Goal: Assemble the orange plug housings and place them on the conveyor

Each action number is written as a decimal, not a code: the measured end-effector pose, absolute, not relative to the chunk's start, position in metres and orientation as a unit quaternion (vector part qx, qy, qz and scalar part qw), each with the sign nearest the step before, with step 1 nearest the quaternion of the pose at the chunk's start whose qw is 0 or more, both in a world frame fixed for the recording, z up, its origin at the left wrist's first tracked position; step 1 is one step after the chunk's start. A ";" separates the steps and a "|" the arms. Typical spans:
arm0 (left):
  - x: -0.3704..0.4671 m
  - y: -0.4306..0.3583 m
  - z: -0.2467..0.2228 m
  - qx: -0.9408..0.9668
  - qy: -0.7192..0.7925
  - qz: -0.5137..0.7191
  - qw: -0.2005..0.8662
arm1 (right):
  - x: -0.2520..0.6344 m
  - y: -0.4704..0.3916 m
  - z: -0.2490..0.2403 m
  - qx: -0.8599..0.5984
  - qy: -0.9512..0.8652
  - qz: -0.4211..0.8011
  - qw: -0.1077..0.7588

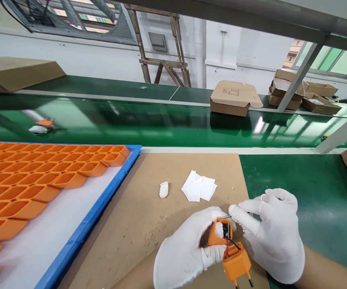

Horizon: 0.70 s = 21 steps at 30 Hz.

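My white-gloved left hand [191, 249] grips an orange plastic charger housing [213, 237] with a small circuit board [226, 230] and some white material visible inside. Red and black wires join it to an orange two-pin plug cap [236, 263], which hangs below with its pins pointing down. Close beside it, my gloved right hand [270, 237] has its fingers pinched round a thin metal tool [225, 217], whose tip reaches the housing's upper edge. The tool's kind is hidden by the fingers. Small white paper pieces [198, 186] and a white finger cot [164, 190] lie beyond my hands.
A blue-edged tray [101, 210] with rows of orange housings [68, 180] stands at left on the cardboard work surface [137, 224]. Behind runs a green conveyor belt [161, 126], carrying an orange-and-white item [42, 126]. An open cardboard box [230, 106] sits past it.
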State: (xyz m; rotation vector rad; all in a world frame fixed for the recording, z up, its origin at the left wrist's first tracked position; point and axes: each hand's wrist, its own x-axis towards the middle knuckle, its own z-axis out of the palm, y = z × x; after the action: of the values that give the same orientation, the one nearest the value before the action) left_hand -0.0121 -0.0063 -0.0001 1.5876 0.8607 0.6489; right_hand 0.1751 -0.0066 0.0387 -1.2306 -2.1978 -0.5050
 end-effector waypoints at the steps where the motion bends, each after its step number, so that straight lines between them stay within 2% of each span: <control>1: -0.012 -0.006 0.000 0.678 0.366 0.278 0.573 | 0.175 -0.007 0.039 -0.458 -0.822 -0.188 0.283; 16: -0.013 -0.005 -0.002 0.672 0.360 0.276 0.585 | 0.176 -0.007 0.038 -0.455 -0.821 -0.174 0.297; 21: -0.013 -0.003 -0.006 0.677 0.340 0.278 0.591 | 0.174 -0.004 0.034 -0.450 -0.804 -0.185 0.342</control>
State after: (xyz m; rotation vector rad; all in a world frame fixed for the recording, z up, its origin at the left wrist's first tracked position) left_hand -0.0134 -0.0034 -0.0057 1.5761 0.7905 0.6460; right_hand 0.1739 -0.0044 0.0337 -1.1696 -2.0907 -0.4821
